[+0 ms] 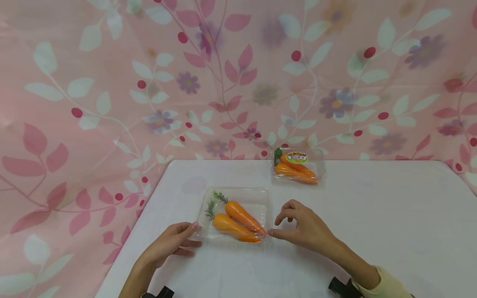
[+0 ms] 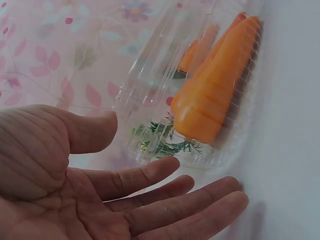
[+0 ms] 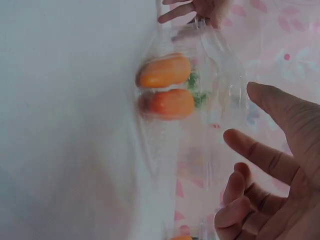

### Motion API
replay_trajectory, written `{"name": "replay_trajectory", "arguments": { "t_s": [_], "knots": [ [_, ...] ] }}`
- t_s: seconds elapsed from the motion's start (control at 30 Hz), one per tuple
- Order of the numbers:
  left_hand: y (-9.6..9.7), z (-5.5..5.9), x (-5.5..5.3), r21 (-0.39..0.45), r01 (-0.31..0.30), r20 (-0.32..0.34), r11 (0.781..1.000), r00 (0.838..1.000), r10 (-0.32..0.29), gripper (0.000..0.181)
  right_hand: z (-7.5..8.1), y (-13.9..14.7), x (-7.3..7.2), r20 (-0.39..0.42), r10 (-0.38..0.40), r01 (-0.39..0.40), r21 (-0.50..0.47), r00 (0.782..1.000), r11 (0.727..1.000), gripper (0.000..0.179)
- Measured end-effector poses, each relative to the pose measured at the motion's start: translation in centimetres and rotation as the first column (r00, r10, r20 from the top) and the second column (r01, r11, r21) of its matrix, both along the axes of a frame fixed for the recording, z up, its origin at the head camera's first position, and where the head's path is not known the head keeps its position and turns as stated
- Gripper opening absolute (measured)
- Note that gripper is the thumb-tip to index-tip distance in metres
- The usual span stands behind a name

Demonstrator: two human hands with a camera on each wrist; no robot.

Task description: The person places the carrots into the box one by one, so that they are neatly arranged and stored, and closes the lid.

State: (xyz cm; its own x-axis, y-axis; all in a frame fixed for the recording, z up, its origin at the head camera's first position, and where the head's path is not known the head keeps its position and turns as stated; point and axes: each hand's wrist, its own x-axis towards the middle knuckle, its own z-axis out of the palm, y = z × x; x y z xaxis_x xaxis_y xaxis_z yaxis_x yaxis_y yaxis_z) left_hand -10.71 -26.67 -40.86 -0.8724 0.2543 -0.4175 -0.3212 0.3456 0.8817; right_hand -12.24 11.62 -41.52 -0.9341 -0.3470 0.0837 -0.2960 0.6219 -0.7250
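A clear plastic box (image 1: 257, 198) lies on the table with two orange carrots (image 1: 244, 217) inside, their feathery green tops (image 1: 211, 208) toward the upper left. My left hand (image 1: 171, 242) is at the box's left side, fingers spread and fairly straight, thumb at its edge. In the left wrist view no finger of that hand (image 2: 135, 185) curls round the box. By the right edge is my right hand (image 1: 303, 225), thumb tip close to the corner and the other fingers loosely bent. Seen from the right wrist, a gap separates thumb and forefinger of this hand (image 3: 270, 160).
Farther back stands a second clear box (image 1: 319, 163) of carrots, with a green and white label (image 1: 297, 157). The white-covered table (image 1: 391, 215) meets a pink floral cloth (image 1: 238, 82) behind it. Dark wrist straps show at the bottom edge.
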Motion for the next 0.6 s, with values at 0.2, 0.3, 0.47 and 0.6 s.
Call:
{"name": "replay_trajectory", "arguments": {
  "t_s": [0.2,0.3,0.47,0.6],
  "knots": [
    [-0.04,-0.12,0.20,0.012,0.015,-0.007,1.000,1.000,-0.015,0.054,-0.10,-0.11,0.49,0.061,-0.033,0.033,0.009,0.998,0.999,0.030],
    [0.07,-0.05,0.29,0.020,0.011,-0.008,1.000,1.000,-0.010,0.052,-0.01,-0.25,0.70,0.083,-0.027,0.027,0.001,0.996,1.000,0.028],
    [0.13,0.06,0.41,0.062,0.000,0.030,0.998,1.000,-0.002,0.049,0.10,-0.65,0.96,0.166,-0.014,0.014,-0.003,0.986,1.000,0.023],
    [0.10,0.00,0.51,0.108,-0.017,0.072,0.994,0.997,0.010,0.044,-0.09,-0.88,1.01,0.261,-0.003,0.013,-0.036,0.965,0.999,0.024]
  ]
}}
